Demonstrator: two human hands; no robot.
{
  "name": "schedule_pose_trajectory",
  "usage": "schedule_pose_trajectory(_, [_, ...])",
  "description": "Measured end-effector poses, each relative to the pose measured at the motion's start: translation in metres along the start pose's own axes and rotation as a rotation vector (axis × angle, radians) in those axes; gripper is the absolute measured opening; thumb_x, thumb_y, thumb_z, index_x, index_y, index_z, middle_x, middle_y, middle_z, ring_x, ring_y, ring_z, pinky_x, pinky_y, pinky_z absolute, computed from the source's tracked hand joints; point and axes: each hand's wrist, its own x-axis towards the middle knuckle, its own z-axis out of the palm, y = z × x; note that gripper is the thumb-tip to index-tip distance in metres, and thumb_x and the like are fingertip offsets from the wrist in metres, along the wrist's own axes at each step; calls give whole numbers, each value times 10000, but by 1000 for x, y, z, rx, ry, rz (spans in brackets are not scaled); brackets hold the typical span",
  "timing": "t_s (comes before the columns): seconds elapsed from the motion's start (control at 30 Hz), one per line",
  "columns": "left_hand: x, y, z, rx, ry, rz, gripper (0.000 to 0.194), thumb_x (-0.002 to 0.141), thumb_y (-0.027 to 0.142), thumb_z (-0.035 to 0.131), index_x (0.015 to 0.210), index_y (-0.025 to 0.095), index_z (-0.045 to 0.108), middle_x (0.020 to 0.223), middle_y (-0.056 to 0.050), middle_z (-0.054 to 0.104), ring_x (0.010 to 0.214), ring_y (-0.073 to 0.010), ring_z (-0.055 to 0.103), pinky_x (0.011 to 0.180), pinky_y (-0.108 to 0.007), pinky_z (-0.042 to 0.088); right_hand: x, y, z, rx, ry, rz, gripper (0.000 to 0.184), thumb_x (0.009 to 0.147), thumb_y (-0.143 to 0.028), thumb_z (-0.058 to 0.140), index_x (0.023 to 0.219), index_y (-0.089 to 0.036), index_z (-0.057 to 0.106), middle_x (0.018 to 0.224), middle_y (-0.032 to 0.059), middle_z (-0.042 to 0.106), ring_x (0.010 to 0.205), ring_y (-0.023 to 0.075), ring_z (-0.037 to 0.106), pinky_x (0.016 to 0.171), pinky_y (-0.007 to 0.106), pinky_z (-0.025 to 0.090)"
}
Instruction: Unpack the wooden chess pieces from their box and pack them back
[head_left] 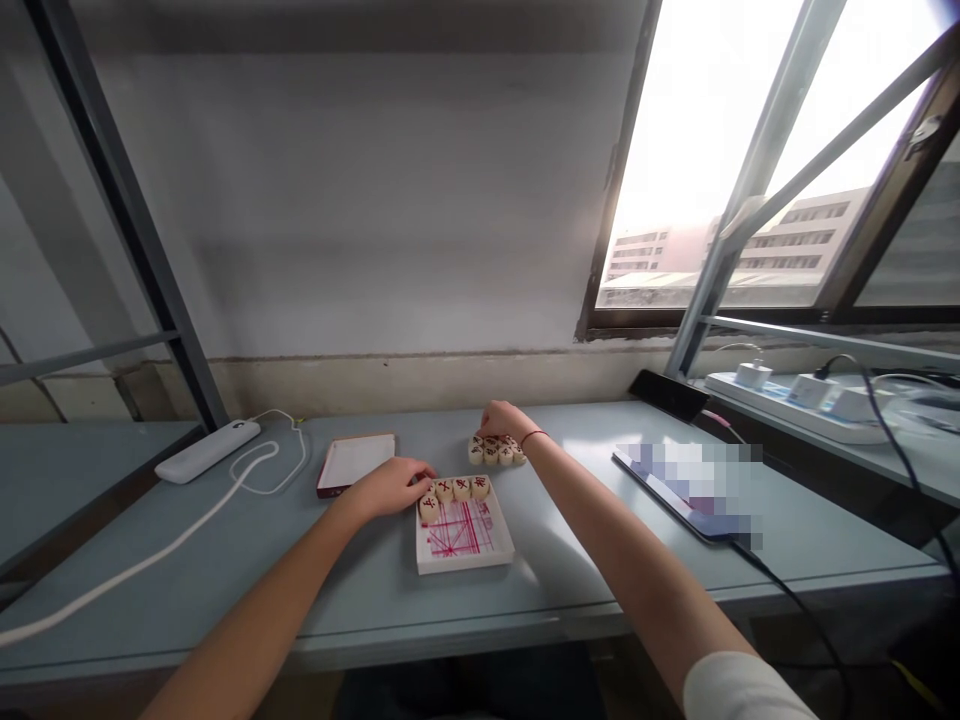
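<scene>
A shallow white box lies on the desk, its inside marked with pink-red lines. Several round Chinese chess pieces with red characters stand along its back edge, and another piece sits at the left side. My left hand is at the box's back left corner, fingers and thumb closed about the leftmost piece, which they partly hide. Behind the box, more Chinese chess pieces with dark characters are grouped on the desk. My right hand reaches over this group with bent fingers closed on a piece; the fingertips are partly hidden.
A red-edged box lid lies to the left, near a white power strip and its cable. To the right rests a tablet-like device, partly pixelated, with a cable. Another power strip stands by the metal frame.
</scene>
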Motion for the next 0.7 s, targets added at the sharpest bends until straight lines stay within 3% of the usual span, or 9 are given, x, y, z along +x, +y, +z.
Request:
schedule_pose_trajectory(0.43, [-1,5,-2,2,-5,-4,360,804,335,411,1014,198,670,939,-50,694,802,-196,621,692,-248,430,3,-1,4,32,73,-75,167,650,-217,715,790,-128,733,746,110,706,687,192,656,618,220,462])
schedule_pose_trajectory(0.6, [-2,8,-6,-6,49,10,360,821,364,402,999,196,666,967,-57,686,852,-205,613,727,-255,431,4,3,1,117,125,-72,311,712,-249,680,994,-116,686,707,71,707,585,139,653,601,183,471])
schedule_pose_trajectory(0.7, [-1,10,-7,-16,153,-9,392,836,413,395,1036,182,641,997,-79,668,848,-212,603,740,-277,436,-9,-2,-7,350,152,-122,372,773,-287,626,1094,-100,631,785,77,714,558,121,650,520,167,472])
